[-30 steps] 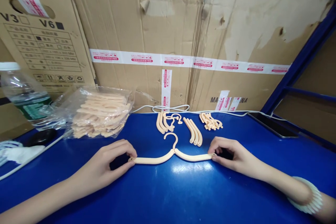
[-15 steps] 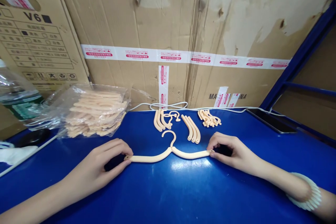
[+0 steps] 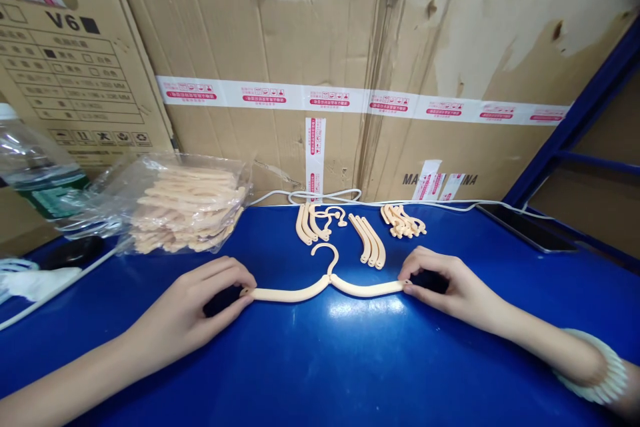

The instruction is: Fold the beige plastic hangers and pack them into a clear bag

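Note:
A cream plastic clothes hanger [image 3: 291, 294] lies spread out, its hook [image 3: 327, 257] curving up from the joint between its two arms. My left hand [image 3: 215, 303] pinches the tip of its left arm between thumb and fingers. At the opposite tip, my right hand [image 3: 443, 280] has the same pinching grip. Just beyond the hanger sit three loose hanger arms [image 3: 367, 241] side by side. More arms and hooks [image 3: 315, 223] are grouped behind the hook, and a small heap of hooks [image 3: 403, 221] lies to the right.
On the left, a clear plastic bag [image 3: 190, 210] holds many cream hanger parts, beside a water bottle [image 3: 45, 180] and a black object [image 3: 75, 252]. A white cable [image 3: 270, 196] runs along the cardboard [image 3: 250, 147] at the back. A phone-like dark slab [image 3: 525, 227] lies back right.
The view has shifted slightly, so everything sits a little higher and further right in the picture. Both hands keep their pinch on the hanger's ends.

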Demonstrator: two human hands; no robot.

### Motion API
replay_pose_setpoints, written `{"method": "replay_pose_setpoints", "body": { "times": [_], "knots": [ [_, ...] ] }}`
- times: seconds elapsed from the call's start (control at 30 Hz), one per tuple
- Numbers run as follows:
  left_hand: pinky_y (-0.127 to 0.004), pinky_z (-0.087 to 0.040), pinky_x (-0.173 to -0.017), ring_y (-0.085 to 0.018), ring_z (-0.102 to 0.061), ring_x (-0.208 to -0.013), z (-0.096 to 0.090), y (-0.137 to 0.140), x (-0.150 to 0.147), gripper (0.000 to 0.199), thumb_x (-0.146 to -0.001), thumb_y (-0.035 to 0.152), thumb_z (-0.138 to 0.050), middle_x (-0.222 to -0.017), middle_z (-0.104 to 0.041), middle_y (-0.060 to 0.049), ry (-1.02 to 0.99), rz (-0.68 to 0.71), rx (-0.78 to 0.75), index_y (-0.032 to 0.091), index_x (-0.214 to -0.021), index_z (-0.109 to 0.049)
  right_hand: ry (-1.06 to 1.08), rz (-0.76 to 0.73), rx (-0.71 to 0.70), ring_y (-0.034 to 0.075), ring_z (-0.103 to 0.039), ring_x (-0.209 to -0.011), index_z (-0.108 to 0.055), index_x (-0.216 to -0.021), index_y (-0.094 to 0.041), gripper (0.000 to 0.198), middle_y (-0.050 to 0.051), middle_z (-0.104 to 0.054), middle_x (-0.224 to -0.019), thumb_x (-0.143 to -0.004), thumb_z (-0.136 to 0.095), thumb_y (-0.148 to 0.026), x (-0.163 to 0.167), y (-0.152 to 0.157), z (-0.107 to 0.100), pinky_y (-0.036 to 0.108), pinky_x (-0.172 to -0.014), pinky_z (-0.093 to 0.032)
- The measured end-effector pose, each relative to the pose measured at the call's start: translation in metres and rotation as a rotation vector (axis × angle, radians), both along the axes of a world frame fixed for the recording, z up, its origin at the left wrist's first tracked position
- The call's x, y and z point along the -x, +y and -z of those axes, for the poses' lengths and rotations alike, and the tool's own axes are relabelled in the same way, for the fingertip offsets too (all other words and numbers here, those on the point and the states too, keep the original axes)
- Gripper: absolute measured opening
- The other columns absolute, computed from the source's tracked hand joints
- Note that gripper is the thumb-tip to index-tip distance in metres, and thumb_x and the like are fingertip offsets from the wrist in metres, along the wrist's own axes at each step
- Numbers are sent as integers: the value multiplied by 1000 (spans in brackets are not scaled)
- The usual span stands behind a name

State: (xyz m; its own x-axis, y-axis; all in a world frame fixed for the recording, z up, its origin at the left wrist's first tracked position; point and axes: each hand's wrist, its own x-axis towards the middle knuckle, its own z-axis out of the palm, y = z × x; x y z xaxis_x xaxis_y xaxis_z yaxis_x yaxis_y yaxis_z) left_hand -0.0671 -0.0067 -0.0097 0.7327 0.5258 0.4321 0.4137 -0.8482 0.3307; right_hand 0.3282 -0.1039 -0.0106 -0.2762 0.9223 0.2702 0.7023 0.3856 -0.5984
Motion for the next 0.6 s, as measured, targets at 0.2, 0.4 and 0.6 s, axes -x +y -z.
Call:
{"method": "replay_pose_setpoints", "body": {
  "times": [0.2,0.4,0.6],
  "knots": [
    [-28,-52,-74,-17,-62,-82,1,-1,-1,16,-96,24,-49,-91,-66,-4,-14,-18,-14,21,-94,-65,-3,13,-3,22,-60,-84,-67,-87,-23,18,6,-68,-89,-92,-59,-39,-1,1,2,37,-77,-48],
    [-28,-50,-74,-17,-61,-82,1,-1,0,14,-96,25,-50,-91,-65,-4,-16,-26,-5,21,-94,-64,-8,11,-8,22,-60,-85,-67,-87,-22,17,6,-68,-90,-92,-60,-37,-2,1,1,37,-78,-48],
    [-28,-49,-74,-16,-61,-83,0,-2,-2,12,-94,23,-51,-92,-64,-3,-15,-29,-9,21,-94,-63,-9,2,-14,22,-60,-87,-66,-90,-22,13,6,-67,-92,-90,-61,-35,-1,1,0,37,-79,-48]
  ]
}}
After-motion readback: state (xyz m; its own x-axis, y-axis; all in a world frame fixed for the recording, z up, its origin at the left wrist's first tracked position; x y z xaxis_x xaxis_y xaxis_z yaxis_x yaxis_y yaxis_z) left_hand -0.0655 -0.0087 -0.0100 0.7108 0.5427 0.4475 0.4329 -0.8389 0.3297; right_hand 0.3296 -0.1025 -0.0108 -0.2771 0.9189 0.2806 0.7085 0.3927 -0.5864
